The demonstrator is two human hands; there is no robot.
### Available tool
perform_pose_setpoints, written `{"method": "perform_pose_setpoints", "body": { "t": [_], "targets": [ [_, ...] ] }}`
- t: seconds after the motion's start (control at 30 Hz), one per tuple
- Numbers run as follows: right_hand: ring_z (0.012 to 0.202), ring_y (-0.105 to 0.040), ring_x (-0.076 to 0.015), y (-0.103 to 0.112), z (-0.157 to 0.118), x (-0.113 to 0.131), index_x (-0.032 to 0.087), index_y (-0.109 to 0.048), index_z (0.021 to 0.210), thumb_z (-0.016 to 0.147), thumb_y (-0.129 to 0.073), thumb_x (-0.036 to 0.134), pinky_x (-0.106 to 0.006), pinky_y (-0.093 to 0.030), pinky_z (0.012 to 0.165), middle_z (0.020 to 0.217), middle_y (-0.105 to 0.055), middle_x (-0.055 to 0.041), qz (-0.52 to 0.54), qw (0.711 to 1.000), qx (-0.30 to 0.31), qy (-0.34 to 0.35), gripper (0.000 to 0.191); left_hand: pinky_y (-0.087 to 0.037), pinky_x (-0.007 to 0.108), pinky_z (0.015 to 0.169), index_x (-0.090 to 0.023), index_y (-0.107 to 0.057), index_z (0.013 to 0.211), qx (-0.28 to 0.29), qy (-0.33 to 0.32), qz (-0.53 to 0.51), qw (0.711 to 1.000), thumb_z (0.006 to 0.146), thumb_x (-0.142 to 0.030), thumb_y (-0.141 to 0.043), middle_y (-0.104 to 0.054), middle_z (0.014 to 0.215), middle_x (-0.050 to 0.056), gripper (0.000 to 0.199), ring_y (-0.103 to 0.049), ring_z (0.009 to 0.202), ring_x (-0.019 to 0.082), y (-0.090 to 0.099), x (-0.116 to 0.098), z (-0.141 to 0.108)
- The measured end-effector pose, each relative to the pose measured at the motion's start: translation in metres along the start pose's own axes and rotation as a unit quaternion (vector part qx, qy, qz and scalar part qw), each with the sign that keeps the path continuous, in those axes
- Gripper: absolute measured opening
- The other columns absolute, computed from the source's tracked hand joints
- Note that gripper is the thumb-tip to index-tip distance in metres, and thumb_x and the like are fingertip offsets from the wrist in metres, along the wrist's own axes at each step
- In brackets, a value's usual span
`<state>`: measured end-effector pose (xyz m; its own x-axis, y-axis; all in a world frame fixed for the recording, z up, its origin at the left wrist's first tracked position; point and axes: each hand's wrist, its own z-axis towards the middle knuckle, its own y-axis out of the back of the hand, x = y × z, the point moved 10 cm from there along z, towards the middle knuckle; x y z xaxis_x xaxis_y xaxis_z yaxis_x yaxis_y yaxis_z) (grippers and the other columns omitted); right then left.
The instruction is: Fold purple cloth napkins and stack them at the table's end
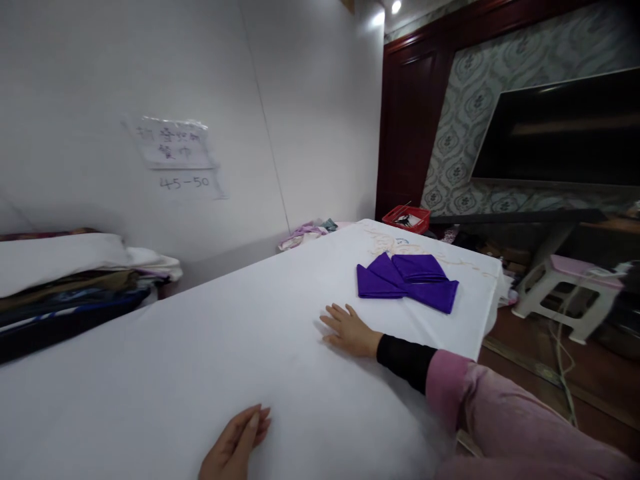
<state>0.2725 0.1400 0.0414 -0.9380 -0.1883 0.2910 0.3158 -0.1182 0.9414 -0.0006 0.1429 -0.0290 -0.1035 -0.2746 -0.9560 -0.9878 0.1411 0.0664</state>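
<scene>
On the white-covered table, a folded purple cloth lies towards the far right, with pointed flaps fanned out to the sides. My right hand rests flat on the white cover, just nearer than the purple cloth and left of it, fingers spread and holding nothing. A black cuff and pink sleeve cover that arm. Low in the view, my left hand is over the table, its thumb and fingers pressed together; whether anything is between them is too small to tell.
Folded fabrics are stacked at the left. Pink cloth lies at the far edge beside the wall. A red basket stands beyond the table, and a stool with cables is on the right.
</scene>
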Motion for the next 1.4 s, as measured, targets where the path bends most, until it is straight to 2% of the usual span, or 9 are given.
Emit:
{"method": "perform_pose_setpoints", "body": {
  "t": [0.13,0.33,0.4,0.6,0.73,0.97,1.13,1.27,1.4],
  "targets": [
    [0.131,-0.03,-0.0303,-0.026,-0.002,0.056,0.019,-0.044,0.132,0.087,-0.049,0.038,-0.051,-0.021,0.105,0.141,-0.038,-0.0138,0.046,0.993,0.067,0.085,0.05,-0.054,0.033,0.077,-0.015,-0.066,0.084,-0.003,-0.046,-0.018,0.999,0.056,-0.053,-0.069,-0.072,0.083,0.007,0.047,-0.067,0.076,0.021,-0.008,-0.007,-0.007],
    [0.136,-0.019,-0.0265,-0.078,-0.013,0.131,0.026,-0.042,0.135,0.087,-0.047,0.038,-0.05,-0.015,0.109,0.147,-0.028,-0.0098,0.094,0.967,0.159,0.173,0.05,-0.05,0.026,0.064,-0.016,-0.063,0.082,-0.007,-0.105,-0.07,0.992,0.072,-0.038,-0.059,-0.068,0.073,0.002,0.024,-0.062,0.065,0.013,-0.016,-0.014,-0.02],
    [0.137,-0.018,-0.0251,-0.091,-0.018,0.148,0.025,-0.039,0.137,0.087,-0.046,0.038,-0.05,-0.015,0.109,0.147,-0.027,-0.0081,0.096,0.961,0.167,0.198,0.052,-0.049,0.024,0.06,-0.016,-0.063,0.079,-0.034,-0.109,-0.074,0.991,0.073,-0.033,-0.056,-0.065,0.067,0.0,0.02,-0.059,0.061,0.011,-0.012,-0.012,-0.021],
    [0.134,-0.025,-0.0263,-0.118,-0.02,0.16,0.022,-0.041,0.136,0.086,-0.045,0.042,-0.052,-0.021,0.108,0.144,-0.033,-0.0072,0.074,0.961,0.141,0.224,0.054,-0.045,0.021,0.052,-0.016,-0.064,0.078,-0.086,-0.111,-0.07,0.988,0.074,-0.025,-0.051,-0.063,0.062,-0.001,0.017,-0.052,0.05,0.008,-0.004,-0.008,-0.023],
    [0.132,-0.029,-0.0277,-0.124,-0.021,0.156,0.022,-0.043,0.135,0.088,-0.041,0.049,-0.053,-0.025,0.107,0.143,-0.035,-0.0076,0.056,0.961,0.09,0.256,0.055,-0.047,0.022,0.057,-0.017,-0.066,0.08,-0.12,-0.131,-0.009,0.984,0.076,-0.025,-0.05,-0.066,0.066,0.0,0.019,-0.057,0.056,0.01,0.009,-0.015,-0.027],
    [0.131,-0.031,-0.0291,-0.126,-0.024,0.152,0.026,-0.048,0.131,0.088,-0.04,0.05,-0.054,-0.03,0.104,0.143,-0.032,-0.0051,0.031,0.954,0.06,0.293,0.05,-0.046,0.023,0.059,-0.018,-0.064,0.069,-0.224,-0.13,0.121,0.958,0.08,-0.037,-0.049,-0.067,0.063,0.0,0.026,-0.061,0.061,0.012,0.063,-0.023,-0.03],
    [0.131,-0.03,-0.0293,-0.129,-0.024,0.149,0.026,-0.048,0.131,0.087,-0.042,0.05,-0.054,-0.03,0.104,0.144,-0.032,-0.0048,0.036,0.95,0.043,0.306,0.05,-0.047,0.025,0.065,-0.021,-0.065,0.074,-0.317,-0.121,0.187,0.922,0.078,-0.028,-0.049,-0.068,0.068,-0.001,0.017,-0.061,0.066,0.013,0.114,-0.025,-0.036],
    [0.131,-0.03,-0.0291,-0.131,-0.024,0.146,0.028,-0.048,0.131,0.087,-0.044,0.049,-0.054,-0.029,0.105,0.144,-0.032,-0.0033,0.052,0.95,0.035,0.306,0.049,-0.043,0.034,0.09,-0.022,-0.063,0.095,-0.417,-0.123,0.247,0.866,0.077,-0.018,-0.049,-0.068,0.102,0.004,0.023,-0.059,0.099,0.017,0.168,-0.037,-0.058],
    [0.131,-0.031,-0.03,-0.133,-0.023,0.144,0.03,-0.048,0.131,0.086,-0.046,0.05,-0.054,-0.029,0.105,0.143,-0.033,-0.0019,0.072,0.949,0.036,0.305,0.049,-0.022,0.047,0.108,-0.018,-0.054,0.115,-0.531,-0.089,0.291,0.791,0.076,-0.016,-0.052,-0.042,0.139,0.012,0.038,-0.03,0.132,0.024,0.23,-0.045,-0.09]
  ]
}}
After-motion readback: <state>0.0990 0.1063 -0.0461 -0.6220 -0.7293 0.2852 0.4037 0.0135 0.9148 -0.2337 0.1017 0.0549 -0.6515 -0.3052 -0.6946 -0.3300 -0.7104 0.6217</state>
